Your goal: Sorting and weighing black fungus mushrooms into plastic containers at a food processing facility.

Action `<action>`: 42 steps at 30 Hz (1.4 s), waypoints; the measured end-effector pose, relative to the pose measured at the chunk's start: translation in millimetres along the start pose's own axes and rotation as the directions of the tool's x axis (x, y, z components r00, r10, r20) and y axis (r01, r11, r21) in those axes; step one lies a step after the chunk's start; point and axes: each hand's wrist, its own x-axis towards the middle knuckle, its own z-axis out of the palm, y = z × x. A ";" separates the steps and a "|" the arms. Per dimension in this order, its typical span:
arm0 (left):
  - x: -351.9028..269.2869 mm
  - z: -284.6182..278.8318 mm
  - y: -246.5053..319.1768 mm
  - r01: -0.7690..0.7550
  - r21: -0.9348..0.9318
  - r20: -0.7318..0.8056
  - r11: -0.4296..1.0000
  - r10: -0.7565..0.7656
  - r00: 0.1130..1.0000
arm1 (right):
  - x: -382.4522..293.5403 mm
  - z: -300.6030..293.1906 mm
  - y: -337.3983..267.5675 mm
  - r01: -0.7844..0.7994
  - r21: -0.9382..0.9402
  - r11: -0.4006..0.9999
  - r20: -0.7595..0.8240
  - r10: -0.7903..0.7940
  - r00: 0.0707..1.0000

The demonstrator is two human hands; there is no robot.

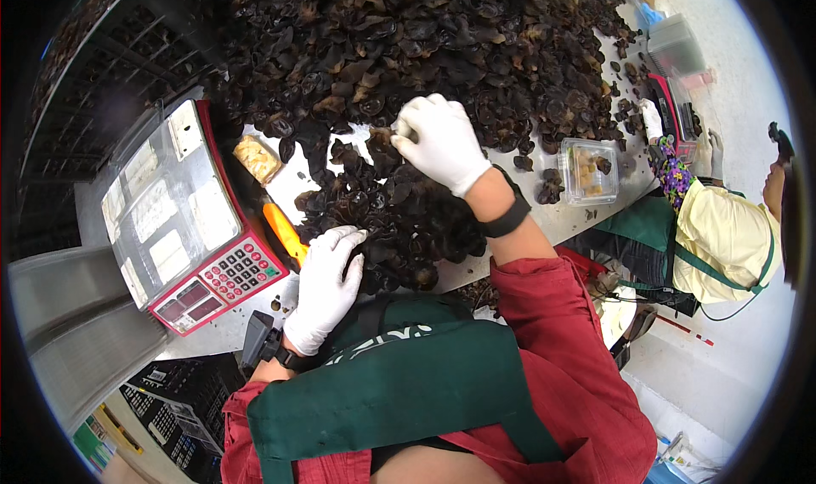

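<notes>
My gloved right hand (440, 143) is above the near edge of the large heap of dark wood ear mushrooms (408, 44). Its thumb and fingertips pinch the edge of a brownish wood ear piece (381, 149). Lower down, my gloved left hand (328, 283) lies against a smaller wood ear pile (395, 222). Its thumb stands apart from the fingers, and I see nothing held in it. An orange-handled tool (284, 232) lies just beyond the left fingers, partly hidden. Past it sits a clear-wrapped packet with pale yellow contents (257, 159).
A red-framed digital scale (239, 270) stands left, beside a black plastic crate (127, 70) and stacked clear containers (83, 331). At right, a clear plastic box (590, 171) holds yellowish pieces. Farther right, a gloved co-worker (720, 235) is at another scale (676, 117).
</notes>
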 end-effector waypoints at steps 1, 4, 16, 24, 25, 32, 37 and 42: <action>-0.9 0.9 -0.6 -0.008 0.008 -0.004 1.000 0.008 1.000 | 6.8 3.8 -4.9 -0.017 0.025 1.000 0.017 0.017 1.000; 0.6 2.3 -0.8 -0.010 0.002 -0.001 1.000 0.010 1.000 | 16.6 25.7 -18.1 0.008 -0.259 0.966 0.327 0.080 0.942; 5.4 4.7 1.5 -0.051 0.069 0.020 0.996 0.050 0.999 | -19.1 -26.5 5.2 -0.401 0.830 0.388 0.300 0.294 0.907; 9.7 3.5 2.5 -0.067 0.048 0.042 0.997 0.065 0.997 | -157.4 -127.2 42.2 -0.664 0.519 0.538 0.574 0.357 0.737; 9.8 3.6 3.0 -0.072 0.041 0.038 0.997 0.070 0.997 | -180.1 -137.4 50.9 -0.747 0.484 0.456 0.666 0.363 0.652; 13.8 8.0 10.6 -0.109 0.101 0.082 0.989 0.101 0.992 | -180.6 -119.3 62.8 -0.384 -0.080 0.920 0.247 0.392 0.886; 3.3 7.5 11.9 -0.139 0.222 0.153 0.965 0.106 0.983 | -20.0 -35.6 13.4 0.007 0.166 0.986 -0.011 -0.005 1.000; -1.8 6.4 15.1 -0.087 0.191 0.115 0.978 0.066 0.991 | 51.5 33.0 -11.1 0.095 -0.189 0.977 0.136 -0.070 0.988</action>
